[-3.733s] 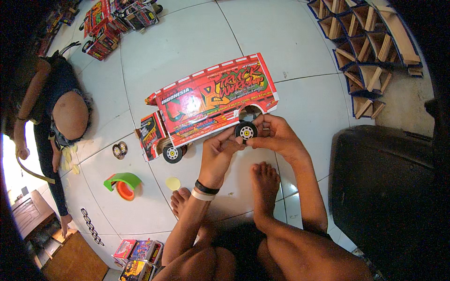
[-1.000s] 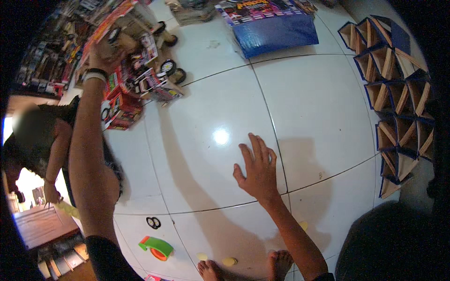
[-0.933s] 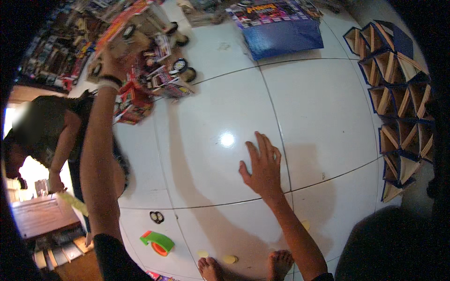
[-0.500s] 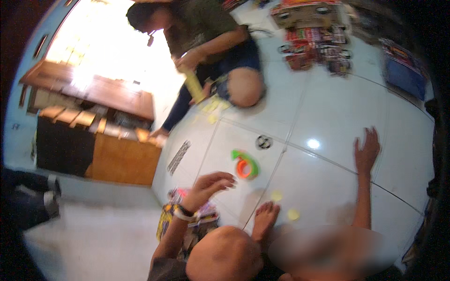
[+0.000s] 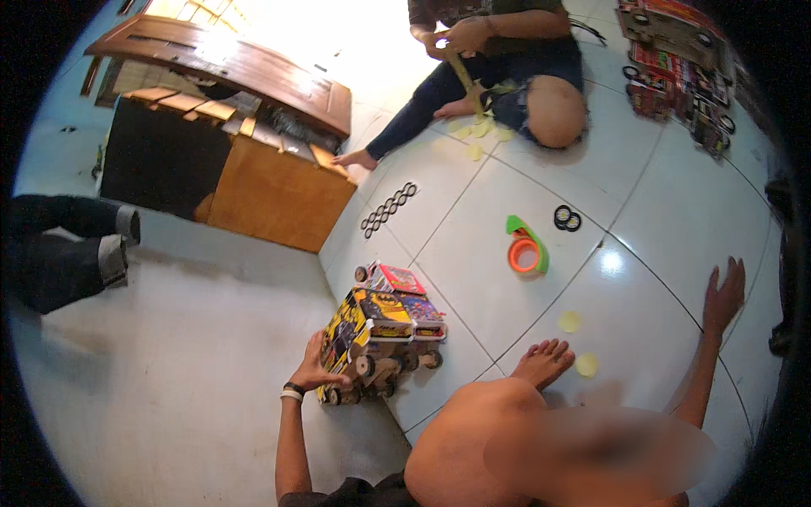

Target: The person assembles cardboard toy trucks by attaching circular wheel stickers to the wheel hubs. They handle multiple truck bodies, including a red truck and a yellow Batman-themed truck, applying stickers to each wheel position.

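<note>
At the lower left stands a toy truck [image 5: 359,325] with yellow and black printed sides and dark wheels, seemingly cardboard. My left hand [image 5: 314,368] grips its rear end, the thumb on the near side and the fingers round the far side. Pressed close to it are a toy vehicle with a pink-red top [image 5: 397,279] and another with a purple-blue top [image 5: 420,308]. Far to the right, my right hand [image 5: 725,297] lies on the tiled floor with its fingers stretched out, holding nothing. Two pale yellow discs [image 5: 569,321] lie between that hand and my bare foot.
A green tape dispenser with an orange roll [image 5: 525,253] lies mid-floor, near black wheels [image 5: 567,218]. Rows of black rings [image 5: 389,209] lie farther left. Across from me, a seated person [image 5: 498,51] holds a pale yellow strip above scattered discs. More toy trucks [image 5: 676,84] stand far right.
My left hand has come down from the air onto the yellow and black toy truck. The view has swung, so the floor items sit farther right. My right hand stays on the floor.
</note>
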